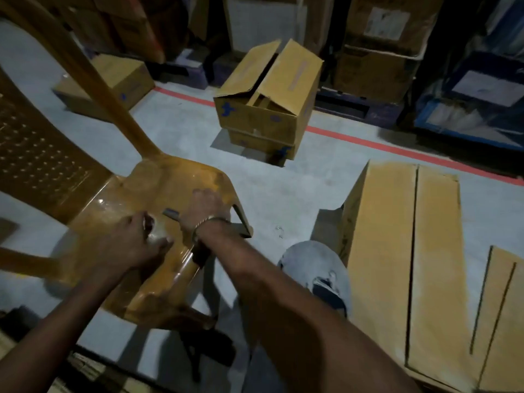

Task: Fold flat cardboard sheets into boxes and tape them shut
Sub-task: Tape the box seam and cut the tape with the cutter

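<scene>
Presently, both hands are at the seat of a brown plastic chair point(158, 194), nearest the camera. The left hand point(133, 239) lies over a pale, glossy object, likely a tape roll point(157, 232), with its fingers curled about it; the grip looks loose, though blur hides the detail. The right hand point(205, 208) rests on the seat's front corner, fingers curled over a dark grey tool point(171, 214), seemingly a cutter or dispenser handle; how tightly they close cannot be told. A bangle sits at that wrist.

Judgement: the step in hand is collecting the tape and tool. It would be done well by securing each firmly before lifting, keeping the tape's free end findable.

To the right, just beyond a knee in torn denim, the flat cardboard sheets point(397, 251) lie stacked on the floor, not yet folded. Farther off, a formed box point(263, 109) stands on another, its top flaps unsealed. Beyond the red floor line point(382, 144), stored cartons fill the background.
</scene>
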Action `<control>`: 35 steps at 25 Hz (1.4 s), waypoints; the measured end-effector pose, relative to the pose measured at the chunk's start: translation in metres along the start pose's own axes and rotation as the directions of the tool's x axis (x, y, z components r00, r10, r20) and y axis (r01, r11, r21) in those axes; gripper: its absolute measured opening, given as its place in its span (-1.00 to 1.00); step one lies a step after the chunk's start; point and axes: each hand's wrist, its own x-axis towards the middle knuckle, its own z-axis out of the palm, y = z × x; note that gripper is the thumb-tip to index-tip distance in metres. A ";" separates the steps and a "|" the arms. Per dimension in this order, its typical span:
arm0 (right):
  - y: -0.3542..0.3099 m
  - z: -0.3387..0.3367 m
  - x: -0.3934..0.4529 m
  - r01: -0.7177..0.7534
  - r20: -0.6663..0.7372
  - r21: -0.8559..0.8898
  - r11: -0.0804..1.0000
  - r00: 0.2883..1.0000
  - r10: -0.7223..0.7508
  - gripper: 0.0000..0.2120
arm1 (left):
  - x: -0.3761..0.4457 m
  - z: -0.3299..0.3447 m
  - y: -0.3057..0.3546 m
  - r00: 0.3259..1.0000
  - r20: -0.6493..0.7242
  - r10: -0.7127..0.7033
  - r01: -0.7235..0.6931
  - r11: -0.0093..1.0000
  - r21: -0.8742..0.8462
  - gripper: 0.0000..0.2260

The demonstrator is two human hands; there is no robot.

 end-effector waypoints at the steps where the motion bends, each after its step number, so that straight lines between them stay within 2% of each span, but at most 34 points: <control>1: -0.005 0.027 0.003 0.033 -0.016 -0.093 0.995 0.999 -0.035 -0.55 | -0.004 0.006 -0.015 0.999 -0.006 0.035 -0.034 0.999 0.037 -0.21; 4: -0.006 0.079 0.010 0.097 -0.108 -0.368 0.925 0.983 -0.146 -0.68 | -0.004 0.027 -0.039 0.983 -0.086 0.164 -0.155 0.983 0.100 -0.21; 6: -0.010 0.080 0.010 0.103 -0.104 -0.412 0.905 0.982 -0.159 -0.70 | 0.001 0.027 -0.041 0.968 -0.112 0.223 -0.210 0.970 0.122 -0.20; 10: -0.016 0.063 0.013 0.008 -0.109 -0.324 0.946 0.993 -0.046 -0.72 | 0.012 0.018 -0.038 0.921 -0.107 0.376 -0.338 0.903 0.264 -0.14; 12: -0.016 0.062 0.014 -0.073 -0.099 -0.208 0.975 0.994 0.053 -0.72 | 0.018 0.012 -0.031 0.910 -0.101 0.403 -0.346 0.870 0.352 -0.23; 14: -0.013 0.057 0.014 -0.158 -0.125 -0.032 0.987 0.980 0.153 -0.68 | 0.021 0.005 -0.019 0.927 -0.078 0.366 -0.316 0.877 0.363 -0.40; 16: -0.005 0.050 0.012 -0.218 -0.099 0.133 0.967 0.968 0.232 -0.66 | 0.025 0.002 -0.011 0.954 -0.041 0.298 -0.276 0.922 0.271 -0.60; 18: 0.005 0.043 0.010 -0.310 0.015 0.352 0.883 0.945 0.326 -0.67 | 0.023 0.003 -0.006 0.955 -0.045 0.294 -0.284 0.946 0.155 -0.72; 20: 0.013 0.031 0.005 -0.429 0.219 0.577 0.695 0.901 0.375 -0.67 | 0.017 0.002 0.002 0.940 -0.085 0.332 -0.322 0.940 0.109 -0.75; 22: 0.020 0.013 -0.003 -0.538 0.436 0.749 0.387 0.840 0.323 -0.88 | 0.010 -0.005 0.020 0.920 -0.128 0.369 -0.361 0.929 0.082 -0.75; 23: 0.024 0.002 -0.009 -0.554 0.476 0.785 0.276 0.825 0.304 -0.88 | 0.006 -0.011 0.031 0.907 -0.149 0.395 -0.388 0.919 0.070 -0.76; 24: 0.029 -0.009 -0.011 -0.545 0.477 0.810 0.218 0.827 0.298 -0.84 | 0.003 -0.016 0.043 0.892 -0.171 0.418 -0.415 0.908 0.056 -0.78; 25: 0.034 -0.023 -0.015 -0.509 0.439 0.838 0.197 0.843 0.310 -0.88 | 0.000 -0.021 0.056 0.879 -0.195 0.435 -0.436 0.899 0.040 -0.80; 28: 0.059 -0.078 -0.037 -0.376 0.294 0.898 0.227 0.899 0.326 -0.95 | -0.013 -0.033 0.116 0.845 -0.277 0.457 -0.478 0.878 -0.012 -0.87; 30: 0.085 -0.119 -0.057 -0.319 0.238 0.921 0.226 0.916 0.323 -0.87 | -0.022 -0.033 0.169 0.831 -0.314 0.459 -0.501 0.863 -0.066 -0.89; 33: 0.140 -0.172 -0.099 -0.269 0.164 0.931 0.249 0.914 0.372 -0.83 | -0.038 -0.024 0.256 0.857 -0.262 0.444 -0.507 0.816 -0.278 -0.90; 35: 0.188 -0.197 -0.133 -0.262 0.115 0.915 0.308 0.898 0.424 -0.83 | -0.051 -0.011 0.317 0.885 -0.155 0.439 -0.450 0.721 -0.527 -0.88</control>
